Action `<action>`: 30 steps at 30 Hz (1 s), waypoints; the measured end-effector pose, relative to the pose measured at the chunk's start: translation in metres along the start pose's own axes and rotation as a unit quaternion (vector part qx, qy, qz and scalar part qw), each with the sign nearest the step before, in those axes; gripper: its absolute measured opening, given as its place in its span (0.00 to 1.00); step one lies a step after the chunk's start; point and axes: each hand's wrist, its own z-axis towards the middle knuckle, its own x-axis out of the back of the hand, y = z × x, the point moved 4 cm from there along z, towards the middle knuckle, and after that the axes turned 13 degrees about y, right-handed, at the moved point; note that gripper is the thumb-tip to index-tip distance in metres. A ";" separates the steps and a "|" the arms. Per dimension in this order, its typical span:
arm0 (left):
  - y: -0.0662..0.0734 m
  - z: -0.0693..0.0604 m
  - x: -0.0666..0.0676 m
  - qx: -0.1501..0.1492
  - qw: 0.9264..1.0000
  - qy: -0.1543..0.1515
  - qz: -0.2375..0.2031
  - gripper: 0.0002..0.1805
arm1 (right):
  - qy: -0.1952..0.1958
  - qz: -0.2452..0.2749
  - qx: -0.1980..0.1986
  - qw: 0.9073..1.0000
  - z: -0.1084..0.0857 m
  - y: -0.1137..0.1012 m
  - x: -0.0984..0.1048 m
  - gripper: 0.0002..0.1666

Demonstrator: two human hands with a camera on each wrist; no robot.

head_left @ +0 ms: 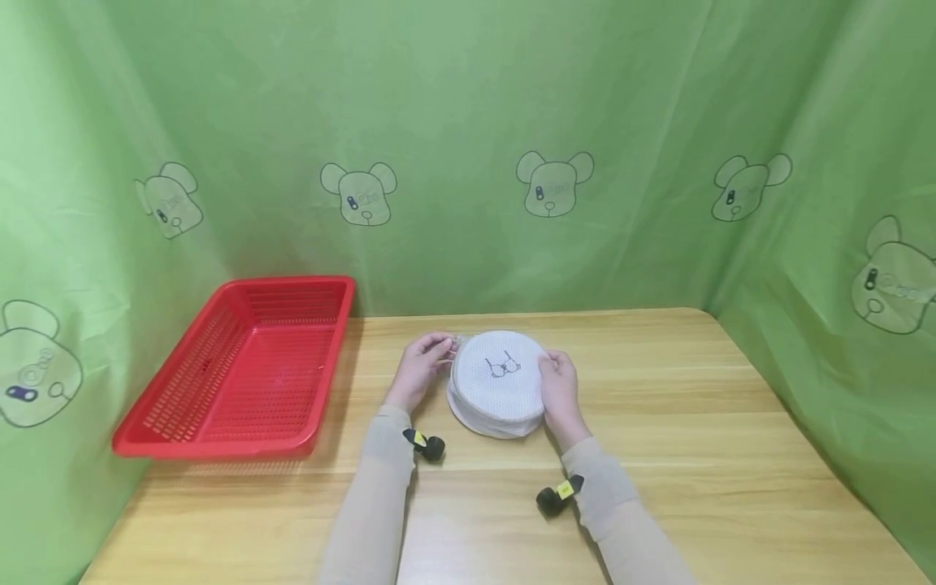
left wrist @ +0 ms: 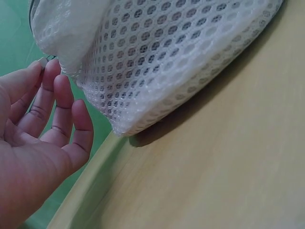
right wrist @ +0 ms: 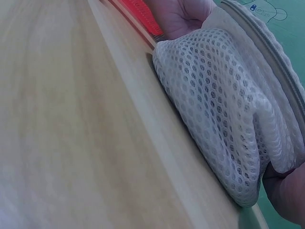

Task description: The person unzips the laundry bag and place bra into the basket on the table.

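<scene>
A round white mesh laundry bag (head_left: pixel 493 398) with a bra drawing on its lid stands on the table, and a grey zipper (right wrist: pixel 267 40) runs round its upper edge. At its left side my left hand (head_left: pixel 420 366) pinches a small part at the edge that looks like the zipper pull (left wrist: pixel 48 58), between thumb and index finger; the other fingers are loosely bent. My right hand (head_left: pixel 559 390) grips the right side of the bag, its thumb on the lid's edge. In the right wrist view the mesh wall bulges and folds near that hand. Whatever the bag contains is hidden.
To the left stands a red plastic basket (head_left: pixel 219 448) with slotted walls. The wooden table (head_left: pixel 695 455) extends to the right of the bag. Green curtains (head_left: pixel 453 97) with bear-head drawings enclose the back and sides.
</scene>
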 end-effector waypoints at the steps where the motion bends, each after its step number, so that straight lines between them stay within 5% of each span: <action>1: 0.000 0.000 0.000 0.000 1.000 -0.001 0.000 0.11 | 0.001 0.002 -0.001 1.000 0.000 0.000 0.000 0.18; 30: 0.003 -0.006 0.001 0.004 1.000 -0.005 -0.003 0.11 | 0.008 0.004 -0.005 1.000 -0.001 -0.002 0.003 0.18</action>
